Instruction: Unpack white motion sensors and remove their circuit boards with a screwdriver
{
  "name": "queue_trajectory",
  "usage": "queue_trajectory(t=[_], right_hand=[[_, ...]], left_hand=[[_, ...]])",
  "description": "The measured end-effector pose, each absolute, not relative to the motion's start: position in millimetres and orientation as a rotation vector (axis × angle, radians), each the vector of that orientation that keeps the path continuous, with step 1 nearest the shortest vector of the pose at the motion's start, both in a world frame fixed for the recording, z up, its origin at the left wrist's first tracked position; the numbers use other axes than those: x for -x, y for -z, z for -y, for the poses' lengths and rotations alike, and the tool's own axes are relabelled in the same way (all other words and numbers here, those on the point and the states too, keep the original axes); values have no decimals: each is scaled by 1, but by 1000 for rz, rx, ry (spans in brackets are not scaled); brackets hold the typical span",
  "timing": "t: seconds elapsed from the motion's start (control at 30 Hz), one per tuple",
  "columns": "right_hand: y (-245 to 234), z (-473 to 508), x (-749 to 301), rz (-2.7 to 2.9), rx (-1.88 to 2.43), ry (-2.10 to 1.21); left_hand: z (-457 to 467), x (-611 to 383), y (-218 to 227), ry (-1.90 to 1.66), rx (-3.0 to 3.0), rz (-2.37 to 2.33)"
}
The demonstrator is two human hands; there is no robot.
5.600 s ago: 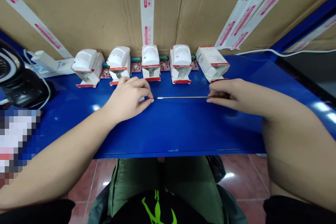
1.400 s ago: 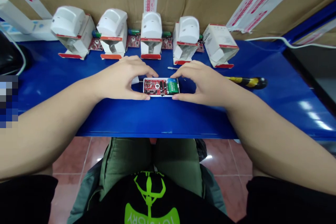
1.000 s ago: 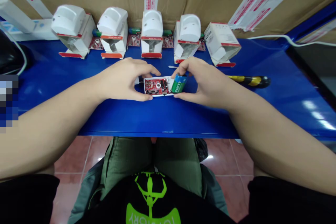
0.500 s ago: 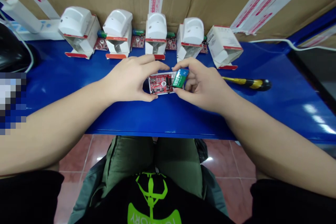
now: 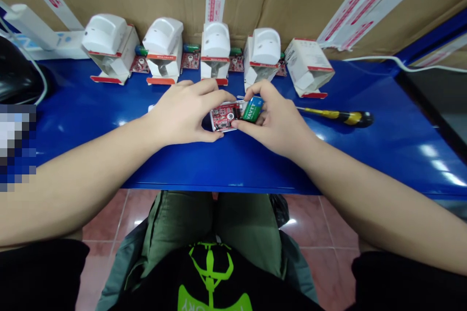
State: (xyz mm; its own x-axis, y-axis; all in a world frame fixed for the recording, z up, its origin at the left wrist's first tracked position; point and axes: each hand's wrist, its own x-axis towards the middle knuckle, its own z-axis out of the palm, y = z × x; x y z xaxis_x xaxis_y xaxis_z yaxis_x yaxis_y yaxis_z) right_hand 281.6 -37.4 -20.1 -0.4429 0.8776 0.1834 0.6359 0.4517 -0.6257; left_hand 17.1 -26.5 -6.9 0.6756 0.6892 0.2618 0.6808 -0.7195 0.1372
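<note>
My left hand (image 5: 186, 112) grips the left end of a white sensor housing (image 5: 219, 127), which holds a red circuit board (image 5: 224, 115). The housing is tilted and sits just above the blue table. My right hand (image 5: 273, 115) pinches a green cylindrical battery (image 5: 253, 109) between thumb and fingers, over the right end of the board. The battery lies at a slant. My fingers hide its far end and the holder, so I cannot tell whether it is seated.
Several white motion sensors (image 5: 215, 40) sit on opened white boxes along the back of the blue metal table (image 5: 379, 155), with red boards behind them. A yellow-and-black screwdriver (image 5: 337, 116) lies to the right. A white power strip (image 5: 47, 39) and a black object (image 5: 14, 65) stand at the left.
The housing has risen from the table and turned slightly. The battery, flat in the board earlier, now slants up in my right hand. Both hands have drawn closer together.
</note>
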Motion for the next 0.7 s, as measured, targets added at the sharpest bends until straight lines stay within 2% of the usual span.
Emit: queue_trajectory(t=[0.27, 0.7], right_hand=[[16, 40, -278, 2239, 1287, -550], [17, 39, -273, 2221, 1214, -557]], left_hand=[[28, -18, 9, -457, -2796, -1200], [23, -16, 14, -522, -2734, -1044]])
